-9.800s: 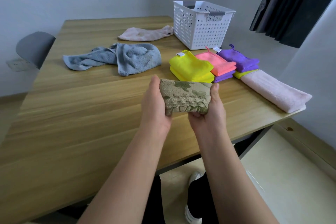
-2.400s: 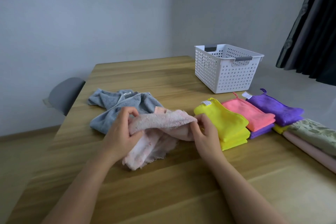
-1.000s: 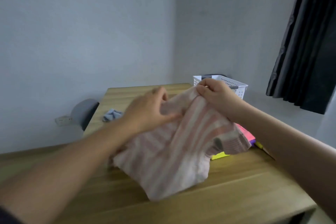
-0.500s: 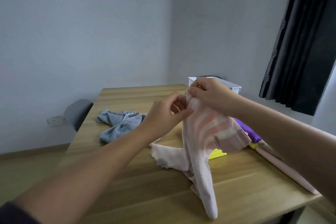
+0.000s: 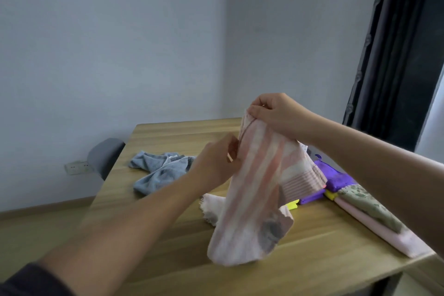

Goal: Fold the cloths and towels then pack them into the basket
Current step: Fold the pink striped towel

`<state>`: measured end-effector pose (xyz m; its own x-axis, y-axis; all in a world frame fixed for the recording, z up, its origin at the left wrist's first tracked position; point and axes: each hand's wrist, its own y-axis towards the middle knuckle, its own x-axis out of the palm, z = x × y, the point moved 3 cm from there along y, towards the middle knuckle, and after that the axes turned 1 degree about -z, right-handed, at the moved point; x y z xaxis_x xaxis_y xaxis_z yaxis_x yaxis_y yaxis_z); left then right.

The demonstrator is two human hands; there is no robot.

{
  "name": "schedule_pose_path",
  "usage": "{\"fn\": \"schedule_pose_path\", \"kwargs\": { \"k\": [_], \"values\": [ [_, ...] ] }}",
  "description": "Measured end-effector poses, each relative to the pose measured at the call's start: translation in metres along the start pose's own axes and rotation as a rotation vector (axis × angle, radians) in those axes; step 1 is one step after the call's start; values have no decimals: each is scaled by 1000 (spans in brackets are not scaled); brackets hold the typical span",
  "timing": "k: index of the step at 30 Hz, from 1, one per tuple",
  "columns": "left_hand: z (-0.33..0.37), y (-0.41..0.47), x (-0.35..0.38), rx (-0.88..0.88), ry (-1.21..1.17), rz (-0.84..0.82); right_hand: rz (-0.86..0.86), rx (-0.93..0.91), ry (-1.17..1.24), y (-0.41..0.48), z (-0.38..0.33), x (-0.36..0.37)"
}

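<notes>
A pink-and-white striped towel [image 5: 252, 190] hangs above the wooden table [image 5: 312, 255], its lower end trailing on the top. My right hand [image 5: 274, 113] pinches its upper corner at chest height. My left hand [image 5: 216, 163] grips the towel's left edge lower down, fingers partly hidden behind the cloth. A crumpled blue-grey towel [image 5: 161, 173] lies unfolded at the table's left. Folded cloths sit at the right: purple [image 5: 336, 178], a yellow sliver [image 5: 292, 205], and a green patterned cloth [image 5: 367, 204] on a folded pale pink towel [image 5: 374, 230]. The basket is hidden behind the towel and my hands.
A grey chair back [image 5: 105, 156] stands at the table's far left edge. A dark curtain [image 5: 396, 55] hangs at the right. The table's near edge runs along the bottom right.
My left hand slid down the towel's left edge, away from my right hand, which stays at the top corner. The towel hangs longer and straighter.
</notes>
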<state>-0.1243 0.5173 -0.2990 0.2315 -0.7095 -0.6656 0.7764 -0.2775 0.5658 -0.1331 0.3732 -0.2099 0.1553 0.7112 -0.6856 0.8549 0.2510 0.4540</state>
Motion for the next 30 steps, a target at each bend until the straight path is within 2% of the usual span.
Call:
{"fn": "schedule_pose_path", "kwargs": {
  "k": [4,7,10,13,15,18,21,25,30],
  "values": [
    [-9,6,-6,-132,-58,9,4,25,-42,-4,4,-10],
    [-7,4,-10,-72,-135,-49,23,48,-28,-7,9,-20],
    [5,-3,2,-93,-172,-142,14,47,-10,-8,7,-23],
    [15,-5,14,-35,-74,-156,1,29,-22,-7,1,-19],
    [13,-2,19,-30,8,-104,3,18,-37,-7,1,-20],
    [-7,5,6,-119,61,50,6,12,-120,-8,9,-33],
    [-32,14,-32,-175,-14,255,-60,-11,-337,-13,24,-45],
    [-36,23,-80,-118,99,405,-180,23,-573,-13,48,-46],
    [-52,26,-136,-135,247,470,-126,114,-520,-7,68,-68]
  ]
}}
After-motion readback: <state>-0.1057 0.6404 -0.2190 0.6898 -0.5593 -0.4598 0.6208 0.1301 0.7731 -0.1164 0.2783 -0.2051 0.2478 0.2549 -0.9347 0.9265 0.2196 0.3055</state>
